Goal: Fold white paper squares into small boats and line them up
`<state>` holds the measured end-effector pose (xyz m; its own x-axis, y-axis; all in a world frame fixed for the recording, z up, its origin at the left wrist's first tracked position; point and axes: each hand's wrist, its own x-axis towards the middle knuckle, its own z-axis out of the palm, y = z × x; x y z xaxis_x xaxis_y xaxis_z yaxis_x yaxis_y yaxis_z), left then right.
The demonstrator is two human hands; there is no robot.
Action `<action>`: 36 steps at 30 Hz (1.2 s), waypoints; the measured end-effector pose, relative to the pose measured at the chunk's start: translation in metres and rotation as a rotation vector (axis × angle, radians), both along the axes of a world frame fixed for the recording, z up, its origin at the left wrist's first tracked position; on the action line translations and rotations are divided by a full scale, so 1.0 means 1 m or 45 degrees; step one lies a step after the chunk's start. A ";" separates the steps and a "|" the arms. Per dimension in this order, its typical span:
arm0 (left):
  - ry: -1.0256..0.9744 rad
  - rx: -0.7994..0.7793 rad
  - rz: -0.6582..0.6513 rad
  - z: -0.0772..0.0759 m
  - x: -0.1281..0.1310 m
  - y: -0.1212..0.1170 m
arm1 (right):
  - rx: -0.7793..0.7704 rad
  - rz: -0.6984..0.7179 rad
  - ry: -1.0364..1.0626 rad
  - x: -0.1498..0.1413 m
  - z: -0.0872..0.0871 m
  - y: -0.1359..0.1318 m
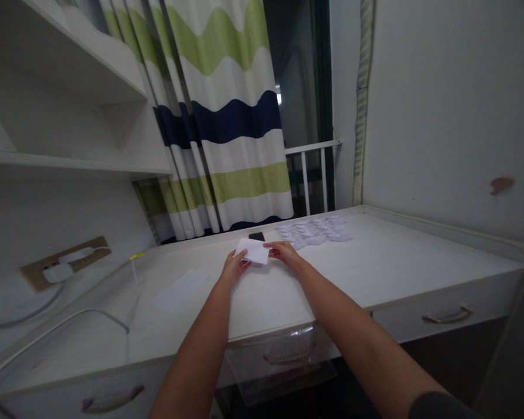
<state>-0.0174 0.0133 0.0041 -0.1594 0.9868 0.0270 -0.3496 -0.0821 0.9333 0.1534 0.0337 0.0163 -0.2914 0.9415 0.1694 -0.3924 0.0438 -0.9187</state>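
Note:
Both of my hands hold a small white sheet of paper [257,251] above the middle of the desk. My left hand [234,265] grips its left side, with the thumb on top. At the right edge, my right hand [285,254] pinches the sheet between thumb and fingers. Whether the paper is folded I cannot tell. Just behind it a dark phone-like slab [257,236] lies on the desk, partly covered by the sheet. Several folded white paper pieces [312,232] lie in rows beyond my right hand. More flat white paper [182,289] rests left of my left hand.
The white desk [402,262] has a raised rim at the back and right, and drawers in front. White cables [82,314] run along its left side near wall sockets [70,262]. Shelves [70,166] overhang the left; a striped curtain [240,128] hangs behind.

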 end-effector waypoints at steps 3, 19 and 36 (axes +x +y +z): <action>-0.114 -0.053 -0.065 0.002 0.003 -0.003 | -0.008 0.041 0.083 0.000 0.002 -0.003; 0.382 0.202 -0.059 -0.007 0.010 0.005 | 0.197 -0.185 -0.327 -0.004 -0.013 0.011; 0.585 0.167 -0.226 -0.008 0.016 0.000 | 0.285 -0.103 -0.224 -0.004 -0.013 0.014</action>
<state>-0.0009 0.0135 -0.0039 0.0676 0.9812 0.1808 0.0754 -0.1857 0.9797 0.1494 0.0474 0.0030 -0.2604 0.9078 0.3289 -0.2151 0.2775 -0.9363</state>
